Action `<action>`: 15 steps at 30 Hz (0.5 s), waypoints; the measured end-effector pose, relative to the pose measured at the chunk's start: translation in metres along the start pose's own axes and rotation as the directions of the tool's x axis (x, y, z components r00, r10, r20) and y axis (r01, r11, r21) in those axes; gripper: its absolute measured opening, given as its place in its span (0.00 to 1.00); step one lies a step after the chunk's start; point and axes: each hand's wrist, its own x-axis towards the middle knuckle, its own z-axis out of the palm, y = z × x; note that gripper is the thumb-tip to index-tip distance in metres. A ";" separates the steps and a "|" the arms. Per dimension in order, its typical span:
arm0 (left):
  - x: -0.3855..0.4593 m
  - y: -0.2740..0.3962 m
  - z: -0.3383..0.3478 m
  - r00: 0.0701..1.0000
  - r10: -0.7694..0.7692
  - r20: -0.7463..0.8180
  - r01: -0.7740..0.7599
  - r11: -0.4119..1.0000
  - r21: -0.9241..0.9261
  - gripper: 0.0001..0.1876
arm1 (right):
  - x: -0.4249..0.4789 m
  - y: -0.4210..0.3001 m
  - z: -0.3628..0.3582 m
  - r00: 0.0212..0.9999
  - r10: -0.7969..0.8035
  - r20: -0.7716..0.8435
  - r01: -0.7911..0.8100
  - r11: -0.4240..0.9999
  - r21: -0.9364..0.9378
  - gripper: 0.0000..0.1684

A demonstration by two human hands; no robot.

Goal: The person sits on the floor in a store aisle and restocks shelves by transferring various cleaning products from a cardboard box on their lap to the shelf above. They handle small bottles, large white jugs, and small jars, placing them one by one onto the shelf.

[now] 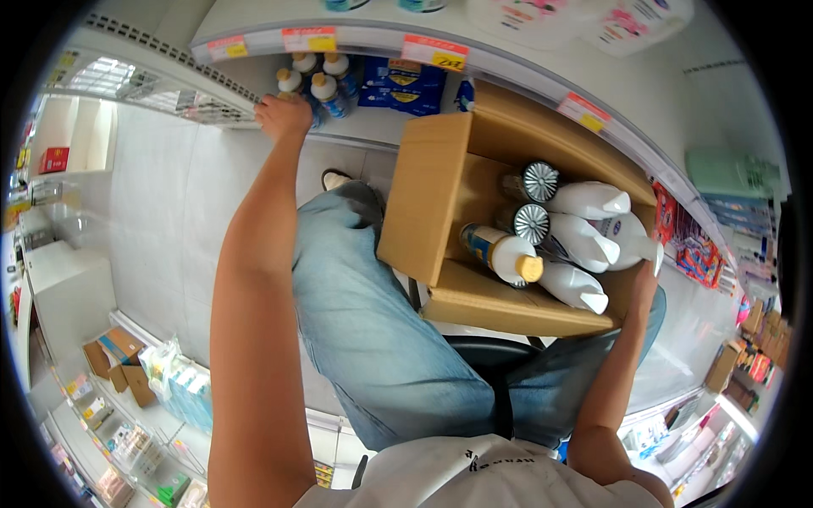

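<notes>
My left hand (284, 116) is stretched to the lower shelf, its fingers curled over a white bottle with a yellow cap, mostly hidden under the hand. Several like bottles (329, 95) stand just behind it. An open cardboard box (422, 197) rests in front of me by my knees. Inside it are a yellow-capped bottle (502, 254), lying tilted, dark bottles with ribbed silver ends (531, 223), and several white bottles (581, 241) with angled white caps. My right hand (644, 286) is at the box's right side, against a white bottle's cap; its fingers are largely hidden.
Blue packs (403, 86) lie on the lower shelf beside the bottles. Above, a shelf edge with price tags (435, 51) overhangs. A perforated shelf upright (184, 63) borders the left side. Red packages (695, 260) sit right of the box. An opened carton (120, 365) lies behind at left.
</notes>
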 end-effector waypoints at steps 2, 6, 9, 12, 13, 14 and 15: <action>-0.001 -0.007 -0.011 0.988 0.136 0.076 -0.142 0.987 0.080 0.24 | -0.005 -0.024 0.007 1.000 -0.002 -0.009 0.001 1.000 -0.026 0.32; -0.066 0.061 -0.090 0.701 0.484 0.524 -0.240 0.852 -0.466 0.17 | -0.026 -0.058 0.010 0.996 0.033 -0.086 -0.038 0.998 -0.056 0.25; -0.153 0.098 -0.150 0.551 0.796 0.251 -0.252 0.445 -0.859 0.15 | -0.030 -0.072 0.010 0.999 0.003 -0.032 -0.004 1.000 -0.024 0.23; -0.229 0.117 -0.199 0.299 0.948 0.109 -0.452 0.241 -0.859 0.28 | -0.034 -0.074 0.011 0.999 -0.046 -0.015 0.047 0.997 0.065 0.23; -0.249 0.122 -0.207 0.226 0.968 0.110 -0.439 0.202 -0.876 0.34 | -0.033 -0.071 0.012 0.997 -0.071 -0.021 0.073 0.992 0.107 0.23; -0.263 0.125 -0.207 0.177 0.978 0.113 -0.474 0.186 -0.861 0.36 | -0.030 -0.066 0.013 0.999 -0.047 -0.027 0.049 0.995 0.081 0.24; -0.276 0.126 -0.203 0.131 0.984 0.120 -0.508 0.170 -0.844 0.39 | -0.030 -0.068 0.012 0.998 -0.055 -0.028 0.058 0.993 0.102 0.24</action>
